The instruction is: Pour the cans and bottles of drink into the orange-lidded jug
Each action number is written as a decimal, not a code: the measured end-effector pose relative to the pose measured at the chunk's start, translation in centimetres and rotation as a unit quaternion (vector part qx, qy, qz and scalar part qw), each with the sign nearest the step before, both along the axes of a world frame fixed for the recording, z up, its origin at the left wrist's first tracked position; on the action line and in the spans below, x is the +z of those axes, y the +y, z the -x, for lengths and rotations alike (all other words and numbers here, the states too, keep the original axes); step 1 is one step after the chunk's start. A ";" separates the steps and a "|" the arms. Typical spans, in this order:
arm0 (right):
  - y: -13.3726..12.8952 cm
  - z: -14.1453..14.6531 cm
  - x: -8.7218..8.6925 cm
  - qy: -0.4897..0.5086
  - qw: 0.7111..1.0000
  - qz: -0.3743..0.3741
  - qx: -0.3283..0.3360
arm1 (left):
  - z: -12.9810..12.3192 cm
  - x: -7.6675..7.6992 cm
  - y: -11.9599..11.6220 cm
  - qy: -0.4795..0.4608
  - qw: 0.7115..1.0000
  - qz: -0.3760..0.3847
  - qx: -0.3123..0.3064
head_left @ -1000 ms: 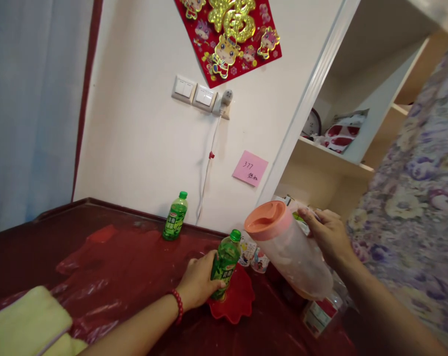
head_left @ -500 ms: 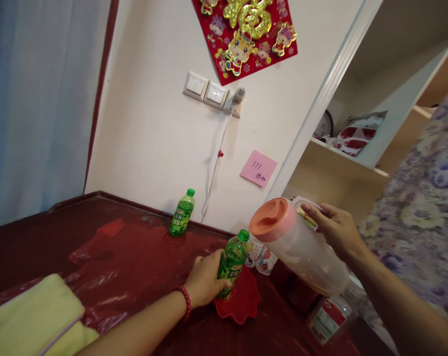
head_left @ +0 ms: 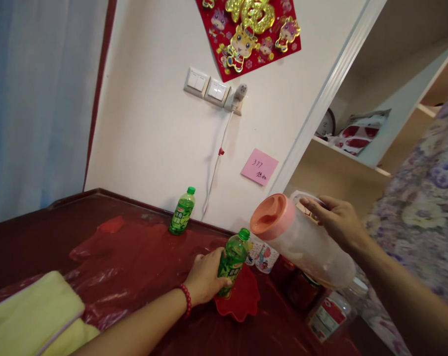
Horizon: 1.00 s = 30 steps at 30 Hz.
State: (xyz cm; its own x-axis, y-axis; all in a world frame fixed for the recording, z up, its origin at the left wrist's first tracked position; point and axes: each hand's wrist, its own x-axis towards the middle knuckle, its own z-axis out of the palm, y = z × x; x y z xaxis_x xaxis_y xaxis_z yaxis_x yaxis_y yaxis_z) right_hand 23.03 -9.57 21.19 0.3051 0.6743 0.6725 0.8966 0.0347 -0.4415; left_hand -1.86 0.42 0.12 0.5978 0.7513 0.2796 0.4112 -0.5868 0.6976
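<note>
My left hand [head_left: 208, 278], with a red bead bracelet on the wrist, is wrapped round a green drink bottle [head_left: 234, 258] with a green cap. That bottle stands at or over the left part of a red scalloped dish [head_left: 242, 300]; whether it touches the dish I cannot tell. My right hand [head_left: 337, 220] grips the handle of a clear plastic pitcher [head_left: 308, 247] with an orange lid. The pitcher is tilted, its lid end up and to the left, above the jars. A second green bottle [head_left: 182, 213] stands upright near the wall.
A folded yellow towel [head_left: 38, 314] lies at the front left on the red-covered table [head_left: 135, 257]. Jars, among them a labelled clear jar [head_left: 329, 316], stand at the right below the pitcher. Patterned cups [head_left: 263, 257] are behind the dish. A white cord [head_left: 213, 183] hangs down the wall.
The pitcher's base has shifted slightly right and the pitcher leans a little flatter. My left hand and its bottle stay almost in place. The whole view has moved slightly.
</note>
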 end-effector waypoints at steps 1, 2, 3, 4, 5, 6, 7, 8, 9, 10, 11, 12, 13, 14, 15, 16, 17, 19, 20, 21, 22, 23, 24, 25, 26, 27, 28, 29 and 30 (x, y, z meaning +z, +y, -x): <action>0.0 0.1 0.1 -0.003 1.000 0.001 0.000 | 0.0 0.0 0.0 0.003 1.000 0.000 0.002; 0.0 0.2 0.1 -0.005 1.000 0.003 0.000 | 0.0 0.0 0.0 0.005 1.000 0.000 0.004; 0.0 0.2 0.2 -0.007 1.000 0.004 0.000 | 0.0 0.0 0.0 0.008 1.000 0.000 0.006; 0.1 0.3 0.2 -0.008 1.000 0.006 -0.001 | 0.0 0.0 0.0 0.012 1.000 -0.001 0.007; 0.1 0.3 0.3 -0.009 1.000 0.007 -0.001 | 0.0 0.0 0.0 0.015 1.000 -0.002 0.008; 0.2 0.3 0.3 -0.010 1.000 0.009 -0.001 | 0.0 -0.1 0.0 0.018 1.000 -0.002 0.009; 0.2 0.4 0.4 -0.011 1.000 0.010 -0.001 | 0.0 -0.1 0.0 0.020 1.000 -0.002 0.009; 0.3 0.4 0.4 -0.012 1.000 0.012 -0.001 | 0.0 -0.1 0.1 0.021 1.000 -0.002 0.009; 0.4 0.4 0.5 -0.013 1.000 0.013 -0.001 | 0.0 -0.1 0.1 0.021 1.000 -0.002 0.009; 0.4 0.4 0.5 -0.015 1.000 0.014 -0.002 | 0.1 -0.1 0.1 0.020 1.000 -0.002 0.008; 0.5 0.4 0.5 -0.017 1.000 0.014 -0.002 | 0.1 0.0 0.1 0.019 1.000 -0.002 0.008; 0.5 0.4 0.6 -0.020 1.000 0.015 -0.002 | 0.1 0.0 0.1 0.018 1.000 -0.002 0.009; 0.5 0.4 0.6 -0.022 1.000 0.016 -0.001 | 0.1 0.0 0.1 0.018 1.000 -0.001 0.009; 0.6 0.4 0.6 -0.025 1.000 0.017 -0.001 | 0.1 -0.1 0.1 0.017 1.000 0.000 0.009; 0.6 0.4 0.6 -0.027 0.999 0.018 0.000 | 0.1 -0.1 0.1 0.015 1.000 0.001 0.009; 0.6 0.5 0.7 -0.030 0.999 0.018 0.000 | 0.1 -0.2 0.1 0.014 1.000 0.002 0.008; 0.5 0.5 0.7 -0.032 0.999 0.018 -0.001 | 0.0 -0.2 0.1 0.011 1.000 0.002 0.007; 0.5 0.5 0.8 -0.037 0.999 0.019 -0.002 | 0.0 -0.3 0.1 0.003 1.000 0.000 0.004; 0.5 0.5 0.8 -0.040 0.999 0.020 -0.002 | 0.0 -0.3 0.1 0.000 1.000 0.000 0.003; 0.5 0.5 0.8 -0.043 0.999 0.020 -0.001 | 0.0 -0.3 0.1 -0.002 1.000 0.000 0.002; 0.5 0.5 0.8 -0.045 0.999 0.020 0.000 | 0.0 -0.3 0.1 -0.003 1.000 0.000 0.002; 0.5 0.5 0.8 -0.047 0.999 0.020 0.002 | 0.1 -0.3 0.1 -0.002 1.000 0.001 0.002; 0.6 0.5 0.8 -0.049 0.999 0.020 0.005 | 0.1 -0.2 0.1 0.000 1.000 0.002 0.003; 0.6 0.5 0.8 -0.050 0.999 0.020 0.007 | 0.1 -0.2 0.0 0.003 1.000 0.004 0.004; 0.7 0.6 0.8 -0.052 0.998 0.020 0.010 | 0.1 -0.1 0.0 0.006 1.000 0.005 0.005; 0.7 0.6 0.8 -0.053 0.998 0.020 0.012 | 0.1 -0.1 0.0 0.010 1.000 0.006 0.006; 0.8 0.6 0.8 -0.054 0.998 0.021 0.013 | 0.1 -0.1 0.0 0.014 1.000 0.006 0.008; 0.8 0.6 0.7 -0.055 0.998 0.021 0.015 | 0.1 -0.1 0.0 0.017 1.000 0.006 0.010; 0.8 0.7 0.7 -0.056 0.998 0.020 0.015 | 0.0 -0.1 0.0 0.019 1.000 0.004 0.011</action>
